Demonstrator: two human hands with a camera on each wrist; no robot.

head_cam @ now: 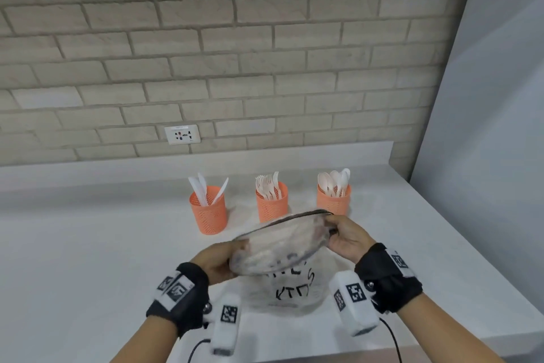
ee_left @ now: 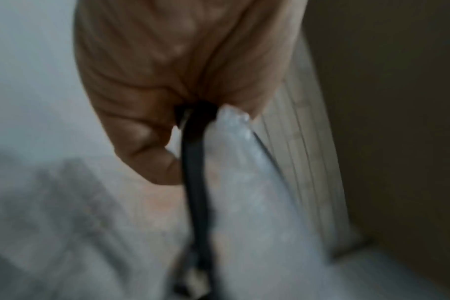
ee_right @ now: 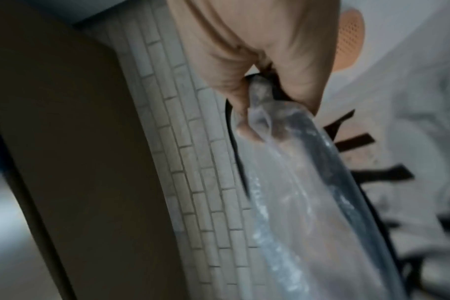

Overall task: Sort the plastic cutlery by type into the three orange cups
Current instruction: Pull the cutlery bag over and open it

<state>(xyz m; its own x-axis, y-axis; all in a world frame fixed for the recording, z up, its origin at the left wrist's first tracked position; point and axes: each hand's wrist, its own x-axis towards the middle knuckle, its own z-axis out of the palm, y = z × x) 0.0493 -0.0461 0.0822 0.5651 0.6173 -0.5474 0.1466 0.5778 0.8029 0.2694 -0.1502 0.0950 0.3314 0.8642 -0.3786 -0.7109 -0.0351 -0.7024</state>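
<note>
We are standing at a pale counter (head_cam: 88, 245) under a brick-pattern wall, with three orange mesh cups in a row at the far side. Going left to right: the left cup (head_cam: 208, 211) holds a few white plastic knives (head_cam: 203, 190), the middle cup (head_cam: 271, 202) is packed with white forks (head_cam: 268, 184), and the right cup (head_cam: 334, 199) holds white spoons (head_cam: 334, 181). Each type stands in its own cup, and no loose cutlery shows on the counter, so we judge the sorting essentially done. Nearer to us, both hands lift a clear plastic pouch (head_cam: 282, 245) with a black zip edge just above the counter, in front of the cups and tilted up to the right. Our left hand (head_cam: 216, 262) grips the pouch's near-left end, fingers curled round the black edge; our right hand (head_cam: 346, 237) pinches the far-right end the same way, as the wrist views confirm. The pouch looks empty, though blur and its cloudy film keep us from being sure. Black lettering shows through below it, too smeared to read. What is left seems only to check the pouch and set it aside.
</note>
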